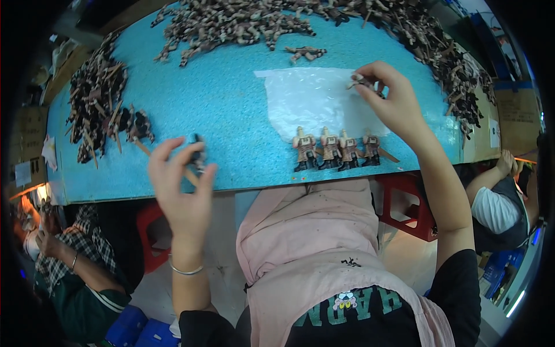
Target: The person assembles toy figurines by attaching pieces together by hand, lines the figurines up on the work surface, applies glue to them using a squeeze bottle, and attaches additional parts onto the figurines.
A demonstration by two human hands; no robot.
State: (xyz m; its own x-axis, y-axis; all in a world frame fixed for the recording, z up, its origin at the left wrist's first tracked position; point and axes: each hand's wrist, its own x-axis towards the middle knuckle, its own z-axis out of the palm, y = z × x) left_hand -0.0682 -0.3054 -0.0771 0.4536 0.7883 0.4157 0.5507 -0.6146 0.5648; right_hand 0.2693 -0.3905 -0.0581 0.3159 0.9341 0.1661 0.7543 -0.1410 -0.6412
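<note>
My left hand (pixel 184 182) is raised near the front edge of the blue table (pixel 231 133). Its fingers and thumb are closed on a dark toy figure (pixel 198 155), from which a brown strip sticks out. My right hand (pixel 393 98) pinches a small brown and cream figure (pixel 367 84) above a clear plastic bag (pixel 306 95) lying flat. Part of this figure is hidden by the fingers. Along the bag's near edge several headless-looking toy figures (pixel 304 151) lie side by side, with dark boots toward me. Another figure (pixel 305 54) lies beyond the bag.
Piles of figures cover the far side (pixel 231 26), the left (pixel 95 110) and the right (pixel 445 55) of the table. Cardboard boxes (pixel 516 121) stand past its ends. Red stools (pixel 407 208) are below the edge. Other people (pixel 81 272) sit at left and right.
</note>
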